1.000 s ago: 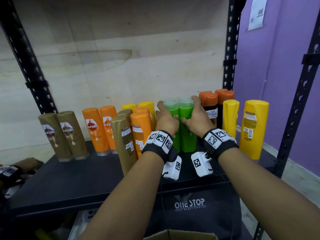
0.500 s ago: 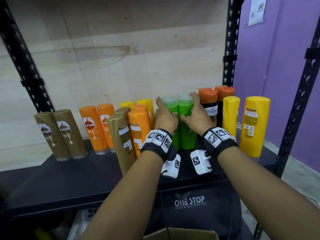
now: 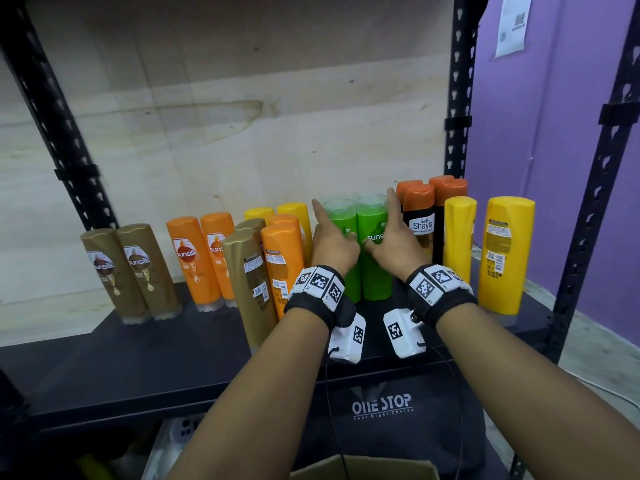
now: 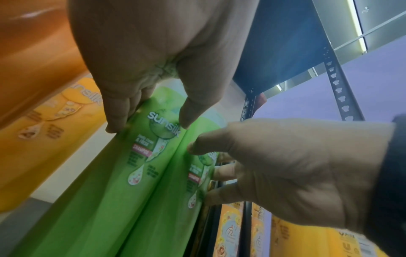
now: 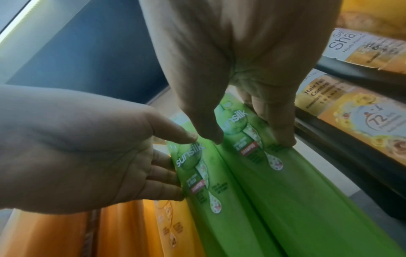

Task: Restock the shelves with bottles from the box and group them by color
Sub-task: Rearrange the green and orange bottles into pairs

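Observation:
Two green Sunsilk bottles stand upright and side by side in the middle of the black shelf [image 3: 138,358]. My left hand [image 3: 332,239] is at the left green bottle [image 3: 341,223], fingers straight along its left side and thumb on its front. In the left wrist view the left hand [image 4: 151,127] straddles that bottle [image 4: 123,182]. My right hand [image 3: 394,242] lies the same way against the right green bottle [image 3: 372,220], index finger pointing up. The right wrist view shows the right hand [image 5: 248,140] with thumb at the seam between the bottles and fingers on the right bottle's [image 5: 285,191] outer side.
Left of the green pair stand brown bottles [image 3: 131,271], orange bottles [image 3: 201,258], and a nearer brown [image 3: 249,282] and orange bottle [image 3: 282,261]. On the right are black bottles with orange caps [image 3: 420,220] and yellow bottles [image 3: 507,254]. A cardboard box edge [image 3: 363,467] shows below.
Both hands' fingers, curled round the green bottles a second ago, have straightened and now only lie against them. The bottles stay upright in the same spot.

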The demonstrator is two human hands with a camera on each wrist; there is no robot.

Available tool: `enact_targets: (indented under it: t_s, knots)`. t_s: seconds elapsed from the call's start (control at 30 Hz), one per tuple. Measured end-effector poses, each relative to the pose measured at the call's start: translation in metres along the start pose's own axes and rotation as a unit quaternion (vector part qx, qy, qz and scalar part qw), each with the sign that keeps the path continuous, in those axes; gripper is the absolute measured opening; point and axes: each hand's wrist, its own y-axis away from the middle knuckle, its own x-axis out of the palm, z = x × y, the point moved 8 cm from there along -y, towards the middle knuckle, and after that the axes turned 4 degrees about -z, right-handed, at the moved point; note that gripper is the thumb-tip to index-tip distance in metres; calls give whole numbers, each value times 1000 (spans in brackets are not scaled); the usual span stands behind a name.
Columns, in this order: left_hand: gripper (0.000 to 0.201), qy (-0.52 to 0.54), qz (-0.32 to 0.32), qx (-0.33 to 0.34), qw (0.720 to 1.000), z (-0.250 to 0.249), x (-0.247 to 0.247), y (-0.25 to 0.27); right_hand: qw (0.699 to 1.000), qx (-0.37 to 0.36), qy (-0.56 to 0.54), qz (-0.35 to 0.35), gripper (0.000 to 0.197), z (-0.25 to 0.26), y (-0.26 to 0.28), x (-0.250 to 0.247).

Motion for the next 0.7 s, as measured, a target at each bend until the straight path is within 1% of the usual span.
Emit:
enact_targets:
  t_s: [0.1, 0.2, 0.27, 0.33, 0.43, 0.5, 0.53, 0.6, 0.63, 0.7]
  knots:
    - [98, -22, 24, -14, 999, 5, 3, 4, 1000, 8, 13, 7, 108, -1, 8, -1]
    - [97, -48, 57, -31, 997, 7, 5, 13, 998, 17, 42, 33, 102, 4, 10, -5]
    - [95, -70, 66, -34, 995, 6, 4, 20, 998, 31, 42, 43, 90, 9, 11, -12]
    - [88, -100, 65, -27, 992, 2, 0, 31, 997, 34, 59, 43, 73, 14, 15, -19]
    - [60, -134, 49, 14, 990, -6, -10, 51, 992, 23, 121, 31, 59, 22, 24, -31]
    - [38, -142, 37, 53, 988, -12, -19, 62, 989, -3, 139, 43, 47, 33, 31, -34]
    - [33, -143, 30, 74, 986, -14, -24, 68, 988, -22, 143, 52, 38, 39, 34, -34]
    - [33, -151, 13, 104, 983, -18, -37, 79, 984, -57, 153, 70, 22, 51, 43, -35]
    - [34, -158, 2, 113, 981, -19, -45, 83, 981, -71, 165, 77, 18, 57, 48, -34]
    - [33, -177, -24, 126, 976, -21, -63, 90, 972, -92, 194, 98, 17, 66, 56, -32]
